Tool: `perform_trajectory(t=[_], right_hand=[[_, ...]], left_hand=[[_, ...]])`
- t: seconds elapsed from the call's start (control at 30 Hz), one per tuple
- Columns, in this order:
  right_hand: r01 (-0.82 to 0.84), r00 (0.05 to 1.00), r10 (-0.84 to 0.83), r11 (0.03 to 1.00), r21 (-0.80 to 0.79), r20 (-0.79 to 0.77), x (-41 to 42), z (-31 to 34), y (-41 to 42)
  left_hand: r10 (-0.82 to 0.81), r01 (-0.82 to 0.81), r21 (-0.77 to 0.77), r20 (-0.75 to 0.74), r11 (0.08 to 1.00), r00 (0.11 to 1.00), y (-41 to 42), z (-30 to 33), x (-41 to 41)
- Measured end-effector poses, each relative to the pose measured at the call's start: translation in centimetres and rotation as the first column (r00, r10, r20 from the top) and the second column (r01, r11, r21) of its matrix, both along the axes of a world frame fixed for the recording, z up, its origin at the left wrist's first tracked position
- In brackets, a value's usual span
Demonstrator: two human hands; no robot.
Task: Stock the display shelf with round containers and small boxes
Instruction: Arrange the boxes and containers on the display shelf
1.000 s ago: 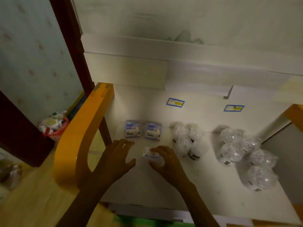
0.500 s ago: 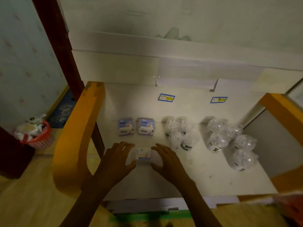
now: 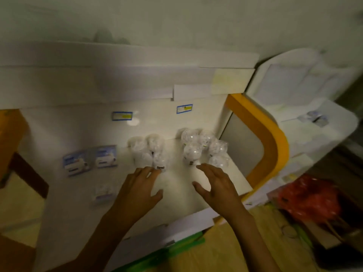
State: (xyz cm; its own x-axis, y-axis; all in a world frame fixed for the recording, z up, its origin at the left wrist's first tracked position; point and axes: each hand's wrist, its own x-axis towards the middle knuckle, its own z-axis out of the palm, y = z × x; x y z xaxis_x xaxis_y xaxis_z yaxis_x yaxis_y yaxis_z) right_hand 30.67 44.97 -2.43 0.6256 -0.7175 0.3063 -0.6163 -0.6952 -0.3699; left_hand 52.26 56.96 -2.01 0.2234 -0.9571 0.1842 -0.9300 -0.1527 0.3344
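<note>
On the white display shelf, two small blue-and-white boxes stand at the back left. A third small box lies alone nearer the front, left of my hands. Two clusters of round clear containers stand further right: one in the middle, one at the right. My left hand hovers open, its fingertips just short of the middle cluster. My right hand is open too, fingers spread, just in front of the right cluster. Neither hand holds anything.
Orange side frames bound the shelf left and right. Two blue price labels sit on the back panel. A red bag lies on the wooden floor at the right, beside a white unit. A green strip runs below the front edge.
Both hands have left the small box, which now lies alone on the shelf, and have moved right towards the round containers. The view has swung to the right.
</note>
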Motion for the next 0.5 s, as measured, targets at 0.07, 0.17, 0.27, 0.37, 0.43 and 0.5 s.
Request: perform_trajectory(t=[0.07,0.17,0.27,0.37,0.43,0.5], right_hand=[[0.043,0.999,-0.043,0.999,-0.015,0.004,-4.0,0.6,-1.1],[0.104,0.994,-0.103,0.994,-0.032,0.026,-10.5,1.3,-2.5],[0.166,0.986,-0.166,0.986,-0.026,0.021,-17.5,1.5,-3.8],[0.211,0.978,-0.211,0.977,-0.023,0.008,-24.1,1.6,-5.4],[0.245,0.969,-0.245,0.969,-0.015,0.01,-28.0,1.6,-6.3],[0.285,0.958,-0.285,0.959,-0.01,0.014,-31.7,1.6,-7.2]], left_hand=[[-0.055,0.055,-0.015,0.017,0.998,0.998,-1.9,0.2,-3.1],[-0.125,0.126,-0.04,0.029,0.991,0.992,-4.6,1.0,-9.0],[-0.191,0.193,-0.041,0.037,0.98,0.981,-7.5,1.7,-15.2],[-0.238,0.241,-0.066,0.05,0.968,0.97,-10.1,2.2,-21.7],[-0.256,0.257,-0.09,0.028,0.962,0.966,-11.6,2.6,-25.9],[-0.285,0.284,-0.107,0.01,0.953,0.959,-13.2,2.8,-29.7]])
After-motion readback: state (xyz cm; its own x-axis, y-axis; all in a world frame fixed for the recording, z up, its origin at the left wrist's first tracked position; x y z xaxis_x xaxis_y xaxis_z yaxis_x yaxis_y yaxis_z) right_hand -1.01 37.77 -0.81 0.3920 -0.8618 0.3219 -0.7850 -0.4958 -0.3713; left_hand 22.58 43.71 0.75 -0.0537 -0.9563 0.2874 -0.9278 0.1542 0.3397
